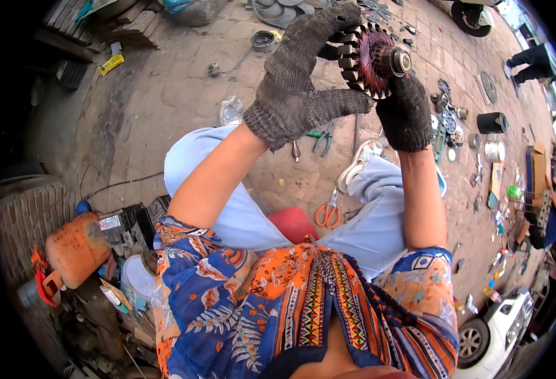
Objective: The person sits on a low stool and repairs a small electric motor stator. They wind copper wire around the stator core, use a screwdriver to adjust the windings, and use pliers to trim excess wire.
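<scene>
Left hand point(293, 95): spread wide around toothed copper-wound armature point(374, 63), hold unclear | Right hand point(407, 117): fingers curled gripping its lower side | Orange-handled scissors point(332, 205): between jeans legs point(240, 218)

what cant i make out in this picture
In the head view:
Some fingers of the right hand: hidden behind the copper-wound rotor.
Part of the red object: covered by the shirt and trousers.
Part of the wheeled vehicle: cut off by the upper edge.
Small metal parts right of that hand: too small to identify
</scene>
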### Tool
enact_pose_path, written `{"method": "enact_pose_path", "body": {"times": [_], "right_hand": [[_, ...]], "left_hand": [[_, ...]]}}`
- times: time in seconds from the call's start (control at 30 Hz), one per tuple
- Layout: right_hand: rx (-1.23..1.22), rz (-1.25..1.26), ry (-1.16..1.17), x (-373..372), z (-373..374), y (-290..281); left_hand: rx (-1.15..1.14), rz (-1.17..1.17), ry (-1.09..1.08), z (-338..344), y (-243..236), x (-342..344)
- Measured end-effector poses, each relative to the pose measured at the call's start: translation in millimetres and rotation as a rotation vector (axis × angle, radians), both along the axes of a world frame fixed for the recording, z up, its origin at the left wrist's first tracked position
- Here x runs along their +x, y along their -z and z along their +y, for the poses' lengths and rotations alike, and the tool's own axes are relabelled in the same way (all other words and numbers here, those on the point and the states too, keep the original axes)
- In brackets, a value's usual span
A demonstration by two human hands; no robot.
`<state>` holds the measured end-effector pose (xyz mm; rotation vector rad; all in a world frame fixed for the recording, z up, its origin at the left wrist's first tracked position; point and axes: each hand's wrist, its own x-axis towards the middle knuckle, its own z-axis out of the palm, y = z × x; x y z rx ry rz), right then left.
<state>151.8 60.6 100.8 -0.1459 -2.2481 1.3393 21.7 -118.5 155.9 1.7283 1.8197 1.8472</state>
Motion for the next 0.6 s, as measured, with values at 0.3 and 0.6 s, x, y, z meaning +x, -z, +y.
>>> {"method": "enact_pose_path", "body": {"times": [0.3,0.6], "right_hand": [[-0.566,0.004,-0.207,-0.7,11.1,13.1],[-0.347,-0.088,0.003,-8.5,-6.1,6.3]], "left_hand": [[0.115,-0.030,0.014,4.3,11.3,-0.8],[0.125,-0.051,-0.005,7.0,15.8,-1.9]]}}
